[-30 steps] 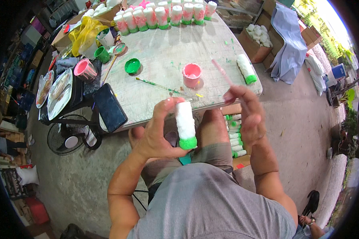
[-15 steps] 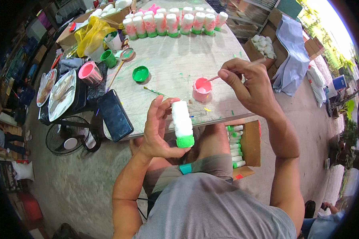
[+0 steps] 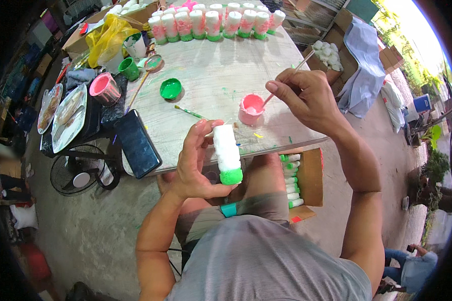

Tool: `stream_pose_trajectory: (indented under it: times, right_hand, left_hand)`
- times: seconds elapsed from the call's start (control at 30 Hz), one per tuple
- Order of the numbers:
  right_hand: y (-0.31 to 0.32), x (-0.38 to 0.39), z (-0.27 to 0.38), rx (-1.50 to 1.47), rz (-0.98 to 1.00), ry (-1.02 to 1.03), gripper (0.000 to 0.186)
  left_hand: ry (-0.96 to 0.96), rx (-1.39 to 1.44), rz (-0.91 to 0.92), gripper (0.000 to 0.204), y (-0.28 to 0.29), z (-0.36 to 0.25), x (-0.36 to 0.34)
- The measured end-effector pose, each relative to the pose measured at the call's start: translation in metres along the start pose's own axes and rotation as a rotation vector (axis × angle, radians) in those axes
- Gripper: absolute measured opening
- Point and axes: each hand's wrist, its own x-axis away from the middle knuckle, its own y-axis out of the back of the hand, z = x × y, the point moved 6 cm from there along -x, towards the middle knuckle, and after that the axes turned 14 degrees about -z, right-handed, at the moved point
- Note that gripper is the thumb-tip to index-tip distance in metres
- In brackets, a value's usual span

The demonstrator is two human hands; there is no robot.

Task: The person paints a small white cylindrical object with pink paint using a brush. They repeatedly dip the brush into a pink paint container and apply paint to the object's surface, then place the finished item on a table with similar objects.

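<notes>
My left hand (image 3: pixel 196 160) grips a lumpy white cylinder (image 3: pixel 226 148) with a green band at its bottom, fingertips at its top and thumb at its base, held upright in front of the table edge. My right hand (image 3: pixel 299 98) pinches a thin light brush (image 3: pixel 305 60) whose lower end reaches into a small cup of pink paint (image 3: pixel 249 113) on the white table (image 3: pixel 206 65). A green paint lid (image 3: pixel 171 89) lies further left, with a green-stained brush (image 3: pixel 188 112) below it.
Rows of pink, white and green cylinders (image 3: pixel 213 22) stand at the back. A phone (image 3: pixel 138 144), plates (image 3: pixel 70 118), cans (image 3: pixel 105 88) and a yellow bag (image 3: pixel 105 42) are on the left. A box of cylinders (image 3: pixel 306 175) is below, a fan (image 3: pixel 73 170) low left, another person (image 3: pixel 412 266) lower right.
My right hand has moved up and left from the table's front edge to the pink cup, bringing the brush into it. My left hand still holds the cylinder, shifted only slightly.
</notes>
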Motion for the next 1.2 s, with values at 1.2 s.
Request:
stream_pose_trajectory:
  times: [1.2]
  right_hand:
    - [0.033,0.042,-0.018,-0.230,-0.081,0.092,0.016]
  left_hand:
    - [-0.071,-0.165,0.033,0.140,-0.005,-0.002,0.003]
